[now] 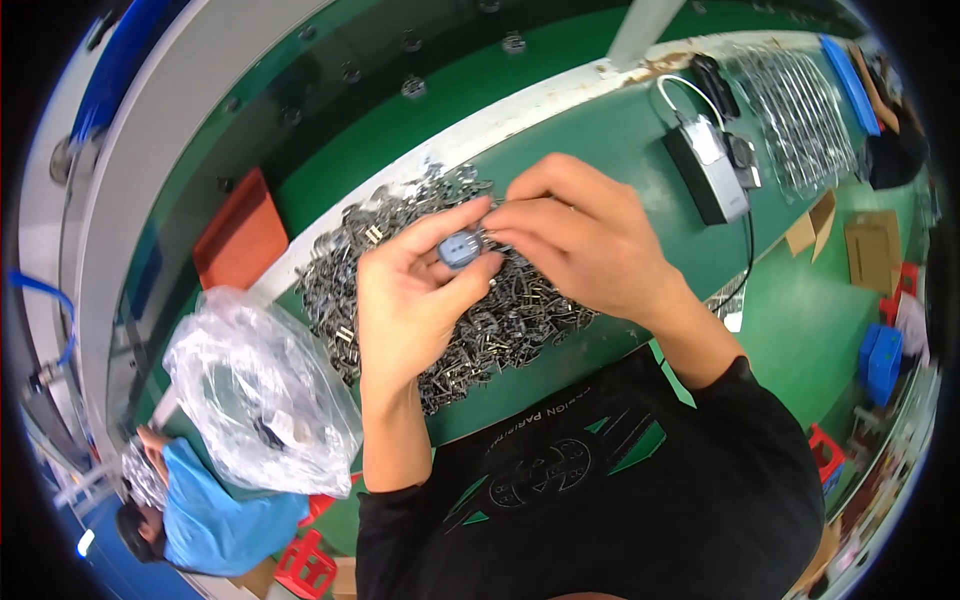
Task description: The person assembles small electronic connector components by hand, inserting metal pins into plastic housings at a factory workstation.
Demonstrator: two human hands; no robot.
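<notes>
Between the thumb and fingers of my left hand [400, 300] is a small grey-blue plastic piece [458, 250], rounded, with small slots in its face. My right hand [595, 240] meets it from the right, thumb and fingertips pinched together at the piece's edge. What those fingertips grip, if anything, is too small and covered to name. Beneath both hands a wide heap of small dark metal parts [485, 345] spreads over the green tabletop [625, 145]. A few brass-coloured pins [374, 234] show among them.
A clear plastic bag [260, 385] stands to the left, near an orange-red tray [241, 232]. A black-and-silver box with cables [708, 170] and a clear moulded tray [795, 120] lie to the right. A person in blue [225, 510] is at lower left, red stools [305, 568] nearby.
</notes>
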